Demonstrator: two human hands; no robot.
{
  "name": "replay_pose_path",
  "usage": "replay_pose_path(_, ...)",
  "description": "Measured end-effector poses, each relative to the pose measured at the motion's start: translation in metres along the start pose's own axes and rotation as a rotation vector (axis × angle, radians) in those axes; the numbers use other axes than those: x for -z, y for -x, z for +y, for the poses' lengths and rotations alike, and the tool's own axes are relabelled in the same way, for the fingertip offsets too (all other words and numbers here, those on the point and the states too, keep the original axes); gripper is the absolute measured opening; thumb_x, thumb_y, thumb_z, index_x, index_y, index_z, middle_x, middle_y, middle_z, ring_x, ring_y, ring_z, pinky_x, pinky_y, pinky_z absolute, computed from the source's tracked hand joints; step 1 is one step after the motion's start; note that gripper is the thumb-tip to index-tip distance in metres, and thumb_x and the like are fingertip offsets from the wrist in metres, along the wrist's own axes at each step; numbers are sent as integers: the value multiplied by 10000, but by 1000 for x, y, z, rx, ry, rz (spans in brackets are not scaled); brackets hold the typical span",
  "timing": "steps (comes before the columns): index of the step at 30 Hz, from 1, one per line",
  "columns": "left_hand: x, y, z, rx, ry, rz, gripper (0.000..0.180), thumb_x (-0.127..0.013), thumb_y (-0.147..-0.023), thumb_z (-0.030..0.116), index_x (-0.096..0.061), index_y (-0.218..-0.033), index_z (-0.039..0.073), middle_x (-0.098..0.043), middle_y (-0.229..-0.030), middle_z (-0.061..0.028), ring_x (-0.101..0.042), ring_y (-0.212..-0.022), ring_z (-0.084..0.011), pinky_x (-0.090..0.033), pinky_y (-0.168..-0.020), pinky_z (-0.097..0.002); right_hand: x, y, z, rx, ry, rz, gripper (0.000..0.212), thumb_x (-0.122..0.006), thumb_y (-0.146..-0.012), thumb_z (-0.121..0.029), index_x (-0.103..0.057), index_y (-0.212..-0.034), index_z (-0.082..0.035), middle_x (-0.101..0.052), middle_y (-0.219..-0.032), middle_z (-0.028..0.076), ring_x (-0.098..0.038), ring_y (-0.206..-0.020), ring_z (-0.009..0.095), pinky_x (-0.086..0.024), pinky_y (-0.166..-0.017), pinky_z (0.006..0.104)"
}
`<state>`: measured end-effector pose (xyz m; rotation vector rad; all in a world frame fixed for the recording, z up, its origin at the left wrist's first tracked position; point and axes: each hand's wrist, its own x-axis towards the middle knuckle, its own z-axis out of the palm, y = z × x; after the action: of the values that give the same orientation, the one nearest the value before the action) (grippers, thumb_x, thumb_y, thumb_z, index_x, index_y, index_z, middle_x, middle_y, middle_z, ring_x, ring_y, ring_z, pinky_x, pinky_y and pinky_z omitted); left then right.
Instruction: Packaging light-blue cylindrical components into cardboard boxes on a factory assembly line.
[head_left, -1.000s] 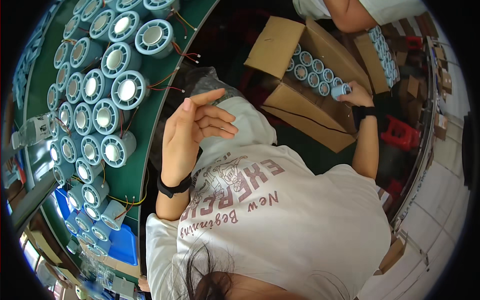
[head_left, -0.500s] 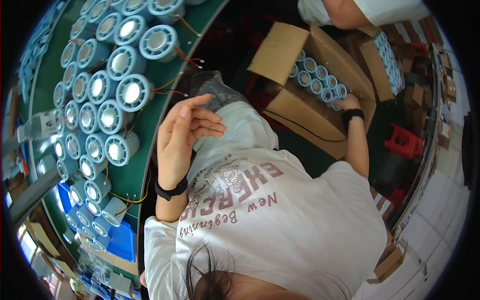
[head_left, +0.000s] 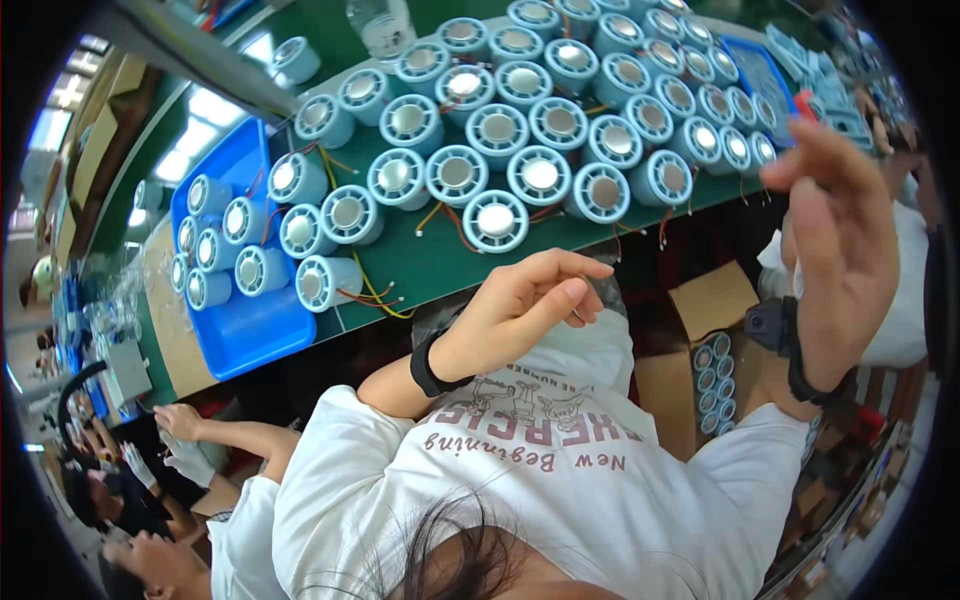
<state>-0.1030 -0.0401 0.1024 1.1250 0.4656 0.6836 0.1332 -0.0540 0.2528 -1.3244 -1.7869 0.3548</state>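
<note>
My left hand (head_left: 525,305) hovers in front of the near table edge, fingers loosely bent and apart, holding nothing. Closest to it is a light-blue round cylinder (head_left: 495,221) with a slotted rim, a silver disc on top and thin coloured wires. My right hand (head_left: 840,235) is raised at the right, slightly blurred; its fingers are stretched and nothing shows in it. Many similar cylinders stand in rows on the green table (head_left: 420,270). Below my right forearm, a cardboard box (head_left: 668,395) holds several more.
At the left, a blue tray (head_left: 250,345) carries several cylinders. A clear plastic bottle (head_left: 385,30) stands behind the rows, and a grey metal bar (head_left: 205,60) crosses the upper left. Co-workers sit at the lower left, one with an outstretched hand (head_left: 180,422); another person (head_left: 895,290) is at the right.
The view has swung toward the table. My right hand has come up out of the cardboard box, where it touched the cylinders, and is now raised and empty. My left hand stays empty.
</note>
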Motion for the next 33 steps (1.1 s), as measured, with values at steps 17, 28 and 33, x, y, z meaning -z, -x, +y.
replay_pose_path(17, 79, 54, 17, -272, 4, -310, 324, -553, -963, 126, -584, -1253, -15, -690, -935, -123, -668, -884, -223, -525, -818, -343, -240, -380, -9, 748, 642, -668, 326, -646, -856, -193, -686, -1153, -65, -723, -953, 145, -676, -859, 282, -535, -765, 375)
replay_pose_path(28, 99, 45, 8, -513, -15, -360, 300, -531, -983, 120, -574, -1258, 8, -663, -964, -97, -653, -826, -199, -549, -738, -313, -365, -388, 47, 681, 373, -1335, 608, -786, -772, -112, -561, -1337, -92, -637, -1224, 97, -603, -1071, 201, -486, -874, 298)
replay_pose_path(33, 104, 43, 9, -468, 53, -349, 299, -528, -987, 131, -578, -1257, 12, -666, -945, -96, -651, -822, -199, -546, -735, -315, -387, -397, 83, 808, 350, -1368, 717, -823, -670, -43, -541, -1330, -45, -619, -1231, 69, -605, -1068, 157, -491, -837, 237)
